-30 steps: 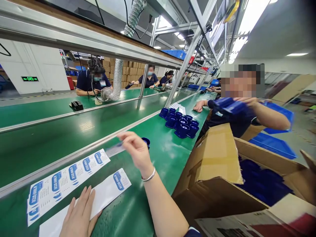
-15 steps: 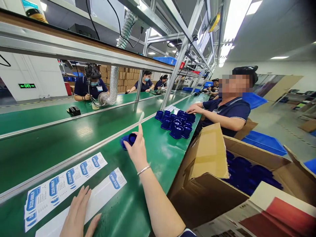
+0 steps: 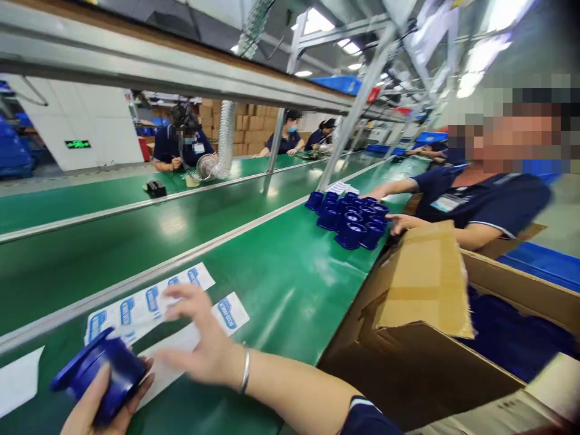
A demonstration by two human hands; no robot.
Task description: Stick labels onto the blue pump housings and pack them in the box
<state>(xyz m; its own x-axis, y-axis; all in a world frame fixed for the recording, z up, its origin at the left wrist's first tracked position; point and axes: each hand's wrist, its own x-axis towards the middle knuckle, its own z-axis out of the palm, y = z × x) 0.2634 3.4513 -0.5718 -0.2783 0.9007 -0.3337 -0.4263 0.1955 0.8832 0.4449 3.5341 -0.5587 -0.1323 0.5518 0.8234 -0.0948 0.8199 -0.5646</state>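
Note:
At the lower left, my left hand (image 3: 102,402) is closed around a dark blue flanged plastic cup (image 3: 106,374), tilted with its wide flange to the upper left. My right hand (image 3: 203,332), a silver bangle on its wrist, hovers right of the cup with fingers apart and blurred by motion; I see nothing in it. Behind the fingers lies a row of white sheets with blue-printed labels (image 3: 127,311). Beneath the right hand another label strip (image 3: 233,311) shows partly, mostly bare white. Whether a label sits on the cup cannot be made out.
Several blue cups (image 3: 351,220) stand grouped farther along the green bench (image 3: 281,284), a co-worker's hands (image 3: 401,223) beside them. An open cardboard box (image 3: 417,284) with blue parts is at right. White paper (image 3: 18,380) lies at far left. A metal post (image 3: 357,109) rises behind.
The blue cup, in my right hand half a second ago, is now in my left hand at the lower left. My left hand has left the label strip. A co-worker's hands moved around the grouped cups.

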